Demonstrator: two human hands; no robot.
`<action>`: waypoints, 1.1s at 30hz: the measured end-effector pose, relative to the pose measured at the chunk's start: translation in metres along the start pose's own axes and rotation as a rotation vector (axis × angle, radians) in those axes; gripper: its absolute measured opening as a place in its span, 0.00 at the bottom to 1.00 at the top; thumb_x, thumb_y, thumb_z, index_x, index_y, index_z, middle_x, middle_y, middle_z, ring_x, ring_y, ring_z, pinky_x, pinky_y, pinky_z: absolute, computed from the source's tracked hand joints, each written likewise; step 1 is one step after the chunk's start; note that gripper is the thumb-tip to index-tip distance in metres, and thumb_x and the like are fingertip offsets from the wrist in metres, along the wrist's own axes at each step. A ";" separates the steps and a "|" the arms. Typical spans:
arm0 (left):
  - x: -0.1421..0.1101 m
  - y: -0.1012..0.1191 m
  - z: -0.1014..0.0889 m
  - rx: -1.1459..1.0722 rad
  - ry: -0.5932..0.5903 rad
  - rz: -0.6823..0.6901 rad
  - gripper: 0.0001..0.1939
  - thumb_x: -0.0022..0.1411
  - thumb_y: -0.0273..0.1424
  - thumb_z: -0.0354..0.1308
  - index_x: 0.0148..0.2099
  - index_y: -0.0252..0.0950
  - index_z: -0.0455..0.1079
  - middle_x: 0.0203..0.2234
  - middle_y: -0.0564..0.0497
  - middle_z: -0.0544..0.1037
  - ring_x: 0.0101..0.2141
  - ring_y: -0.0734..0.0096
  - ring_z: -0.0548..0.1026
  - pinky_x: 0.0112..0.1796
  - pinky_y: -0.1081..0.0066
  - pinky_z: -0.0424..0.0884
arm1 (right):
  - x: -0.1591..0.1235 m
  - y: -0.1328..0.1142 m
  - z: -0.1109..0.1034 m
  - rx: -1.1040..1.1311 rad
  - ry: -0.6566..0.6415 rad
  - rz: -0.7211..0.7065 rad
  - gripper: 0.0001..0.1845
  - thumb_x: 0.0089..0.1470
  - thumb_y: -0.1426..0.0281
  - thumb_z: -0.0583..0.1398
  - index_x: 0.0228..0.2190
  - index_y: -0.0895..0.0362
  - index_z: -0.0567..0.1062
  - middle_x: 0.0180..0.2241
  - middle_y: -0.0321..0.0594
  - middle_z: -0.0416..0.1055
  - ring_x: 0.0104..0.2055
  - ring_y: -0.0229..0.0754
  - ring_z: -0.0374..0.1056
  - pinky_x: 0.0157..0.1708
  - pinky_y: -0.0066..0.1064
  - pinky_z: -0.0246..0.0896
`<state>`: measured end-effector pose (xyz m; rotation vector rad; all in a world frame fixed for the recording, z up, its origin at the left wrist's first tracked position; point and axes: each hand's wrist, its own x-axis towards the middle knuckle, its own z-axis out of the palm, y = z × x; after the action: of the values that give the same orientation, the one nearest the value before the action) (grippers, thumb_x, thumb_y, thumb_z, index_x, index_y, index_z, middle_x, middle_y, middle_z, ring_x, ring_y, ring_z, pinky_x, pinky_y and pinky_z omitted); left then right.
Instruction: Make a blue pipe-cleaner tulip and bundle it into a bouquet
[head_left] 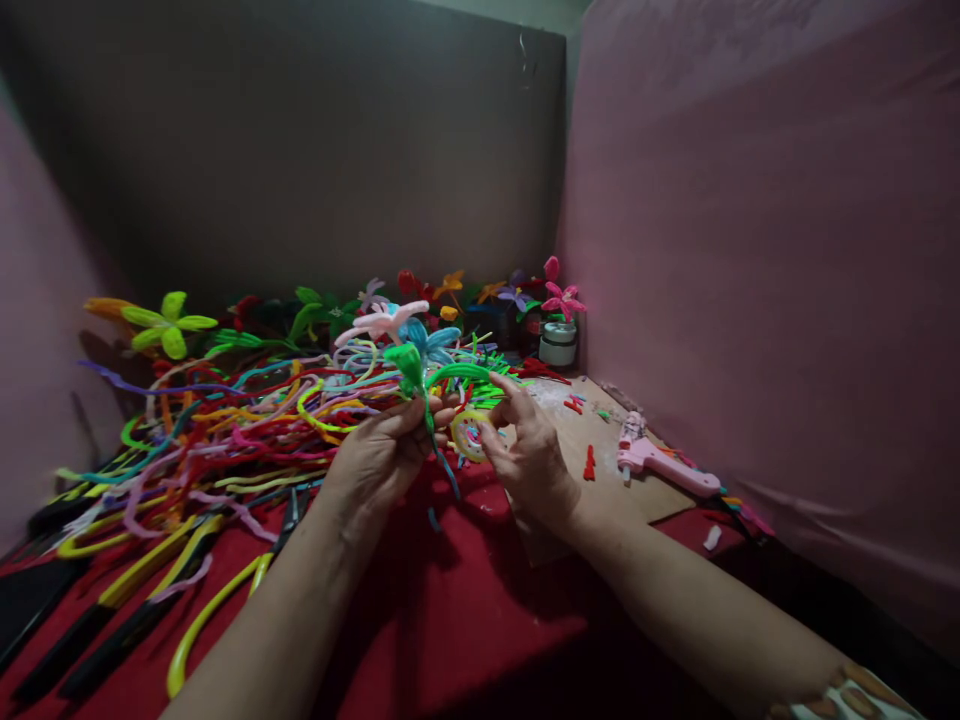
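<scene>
In the middle of the view, my left hand (397, 432) pinches the stem of a small pipe-cleaner flower bunch. The bunch has a pale pink flower (390, 320), a blue flower (431, 343), a green bud (406, 366) and a long green leaf (459, 371) arching to the right. Its green and blue stem ends (447, 470) hang below my fingers. Close beside it, my right hand (534, 445) has its thumb against a small yellow ring-shaped roll (469, 436) with a patterned middle. My right fingertips are at the leaf's tip.
Loose pipe cleaners (255, 420) in many colours cover the left of the red cloth (465, 600). Yellow-handled pliers (150, 570) and scissors (217, 610) lie front left. On the right, a pink glue gun (667, 465) rests on cardboard (555, 400). Finished flowers (169, 325) line the back.
</scene>
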<state>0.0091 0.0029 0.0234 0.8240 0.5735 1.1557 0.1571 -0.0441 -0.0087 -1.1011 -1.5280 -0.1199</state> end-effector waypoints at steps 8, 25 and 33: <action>-0.002 -0.006 -0.001 -0.004 -0.105 -0.078 0.07 0.52 0.17 0.53 0.28 0.26 0.72 0.26 0.42 0.78 0.30 0.62 0.77 0.31 0.67 0.75 | -0.005 -0.001 0.003 -0.248 -0.047 -0.208 0.26 0.54 0.74 0.50 0.55 0.58 0.57 0.33 0.45 0.68 0.35 0.44 0.60 0.40 0.39 0.59; -0.006 -0.009 0.008 -0.033 -0.051 -0.101 0.08 0.54 0.18 0.52 0.28 0.27 0.72 0.24 0.43 0.78 0.26 0.69 0.77 0.33 0.70 0.75 | 0.008 0.001 0.002 1.021 -0.231 0.614 0.18 0.37 0.73 0.62 0.35 0.56 0.71 0.34 0.38 0.71 0.35 0.39 0.67 0.38 0.33 0.63; -0.006 -0.008 0.006 -0.033 -0.054 -0.116 0.09 0.56 0.19 0.50 0.29 0.26 0.72 0.23 0.43 0.77 0.26 0.69 0.76 0.32 0.70 0.74 | 0.009 0.002 0.001 1.190 -0.285 0.668 0.21 0.34 0.76 0.65 0.36 0.55 0.74 0.34 0.35 0.72 0.33 0.36 0.69 0.40 0.32 0.63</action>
<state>0.0169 -0.0056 0.0204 0.7817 0.5491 1.0310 0.1590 -0.0373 -0.0023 -0.5677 -1.0556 1.2832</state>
